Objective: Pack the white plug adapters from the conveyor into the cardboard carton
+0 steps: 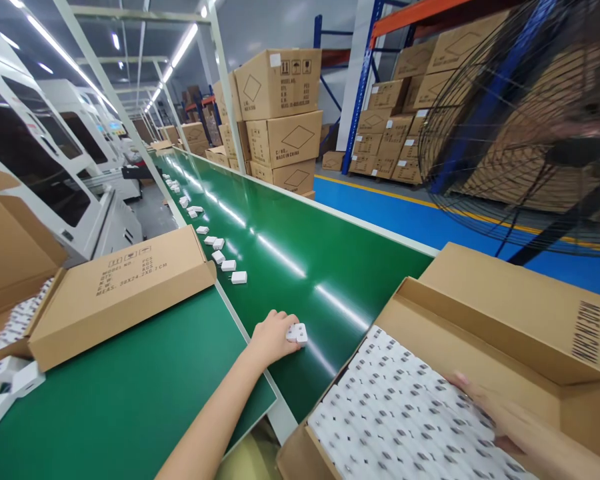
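My left hand (275,337) reaches over the green conveyor belt, closed on white plug chargers (300,335); two seem to be side by side in its fingers. My right hand (485,407) is blurred and lies at the right side of an open carton (410,293), touching the upright rows of white chargers (380,407) packed in it. Whether its fingers grip one of them is hidden by blur. Further up the belt, several loose white chargers (239,277) lie in a line along its left edge.
A closed carton (130,267) lies on the green side table (145,393), beside another open carton (10,320) of white pieces. White blocks (10,393) are at the left. A large fan (540,127) stands at the right. Stacked cartons (285,133) line the belt's far side.
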`<act>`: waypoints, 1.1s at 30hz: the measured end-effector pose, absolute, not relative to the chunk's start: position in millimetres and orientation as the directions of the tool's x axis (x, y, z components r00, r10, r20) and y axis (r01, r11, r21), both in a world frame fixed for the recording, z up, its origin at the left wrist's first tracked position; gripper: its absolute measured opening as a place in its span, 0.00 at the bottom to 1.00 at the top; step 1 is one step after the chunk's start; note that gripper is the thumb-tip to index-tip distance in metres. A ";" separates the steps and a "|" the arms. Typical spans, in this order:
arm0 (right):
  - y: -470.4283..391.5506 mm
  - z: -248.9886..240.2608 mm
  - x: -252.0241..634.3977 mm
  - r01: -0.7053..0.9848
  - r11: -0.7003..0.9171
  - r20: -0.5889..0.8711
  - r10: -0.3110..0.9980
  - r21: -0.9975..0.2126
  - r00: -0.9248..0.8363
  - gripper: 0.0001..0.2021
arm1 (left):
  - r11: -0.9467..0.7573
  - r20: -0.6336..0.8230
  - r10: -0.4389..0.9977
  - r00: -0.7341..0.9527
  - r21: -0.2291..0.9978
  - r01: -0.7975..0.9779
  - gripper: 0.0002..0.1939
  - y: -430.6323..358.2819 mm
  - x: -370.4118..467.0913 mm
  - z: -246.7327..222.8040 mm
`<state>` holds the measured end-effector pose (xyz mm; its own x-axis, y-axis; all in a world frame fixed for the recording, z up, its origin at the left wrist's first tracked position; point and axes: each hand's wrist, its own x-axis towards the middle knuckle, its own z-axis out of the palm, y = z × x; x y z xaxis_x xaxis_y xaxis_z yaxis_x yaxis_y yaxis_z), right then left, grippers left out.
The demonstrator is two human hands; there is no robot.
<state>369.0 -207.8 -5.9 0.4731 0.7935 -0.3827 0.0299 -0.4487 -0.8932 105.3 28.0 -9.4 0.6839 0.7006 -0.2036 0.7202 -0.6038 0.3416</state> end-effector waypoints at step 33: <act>-119.1 57.8 228.4 -0.160 -0.391 -0.356 0.911 -0.907 -0.208 0.18 | -0.179 0.093 0.975 0.199 0.863 0.473 0.17 48.9 30.8 -24.2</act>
